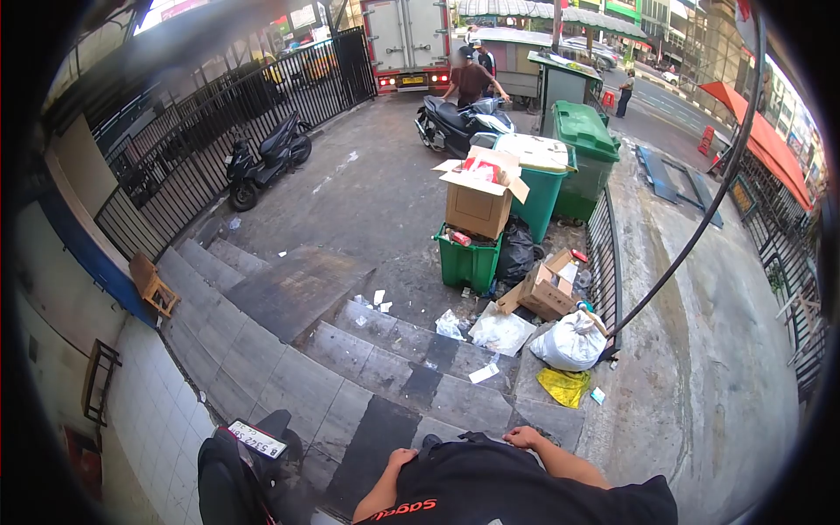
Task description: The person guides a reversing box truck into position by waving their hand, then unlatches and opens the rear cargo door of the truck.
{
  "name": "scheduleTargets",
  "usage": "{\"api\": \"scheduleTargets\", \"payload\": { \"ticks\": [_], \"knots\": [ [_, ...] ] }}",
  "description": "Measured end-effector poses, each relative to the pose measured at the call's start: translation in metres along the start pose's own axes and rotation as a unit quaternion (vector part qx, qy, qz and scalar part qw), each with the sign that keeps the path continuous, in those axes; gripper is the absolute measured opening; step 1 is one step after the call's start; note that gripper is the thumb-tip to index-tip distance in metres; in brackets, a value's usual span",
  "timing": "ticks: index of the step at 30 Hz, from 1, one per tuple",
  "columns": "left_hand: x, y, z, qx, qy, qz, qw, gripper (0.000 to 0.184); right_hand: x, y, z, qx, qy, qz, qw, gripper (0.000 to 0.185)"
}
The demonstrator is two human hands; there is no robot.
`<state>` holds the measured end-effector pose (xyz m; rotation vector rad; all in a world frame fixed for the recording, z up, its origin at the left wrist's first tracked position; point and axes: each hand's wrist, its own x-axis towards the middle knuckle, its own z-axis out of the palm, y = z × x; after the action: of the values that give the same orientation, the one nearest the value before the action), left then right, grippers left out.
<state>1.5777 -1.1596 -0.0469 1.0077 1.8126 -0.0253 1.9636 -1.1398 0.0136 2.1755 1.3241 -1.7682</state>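
Low in the view, my left hand (402, 457) is curled closed beside the left edge of my black shirt (490, 481). My right hand (523, 437) is also curled, close to the shirt's upper right edge. What either hand holds, if anything, is too small or hidden to make out. Stone steps (376, 359) lie just beyond my hands. On my left stands a parked motorbike's tail with a white number plate (257, 439). A yellow plastic bag (563, 387) and a stuffed white sack (570, 340) rest on the ground ahead of my right hand.
An open cardboard box (478, 208) sits on a small green bin (469, 264). Behind are a teal bin (535, 188) and a lidded green bin (584, 157). A dark ramp (297, 289) covers part of the steps. A person (471, 79) stands by a scooter (455, 122) near a truck (407, 44).
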Motion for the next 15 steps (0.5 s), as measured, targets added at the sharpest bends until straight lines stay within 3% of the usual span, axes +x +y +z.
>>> {"api": "scheduleTargets", "payload": {
  "ticks": [8, 10, 15],
  "knots": [
    [0.005, 0.002, 0.001, -0.001, -0.007, -0.013, 1.000, 0.046, 0.000, 0.004, 0.000, 0.000, 0.007, 0.014, 1.000, 0.042],
    [0.009, -0.001, 0.002, 0.002, -0.011, -0.008, 1.000, 0.047, 0.012, 0.016, 0.005, -0.062, 0.044, -0.044, 0.996, 0.043],
    [0.008, 0.000, 0.001, -0.002, -0.007, -0.006, 1.000, 0.048, 0.007, 0.010, 0.002, -0.047, 0.033, -0.021, 0.998, 0.044]
  ]
}}
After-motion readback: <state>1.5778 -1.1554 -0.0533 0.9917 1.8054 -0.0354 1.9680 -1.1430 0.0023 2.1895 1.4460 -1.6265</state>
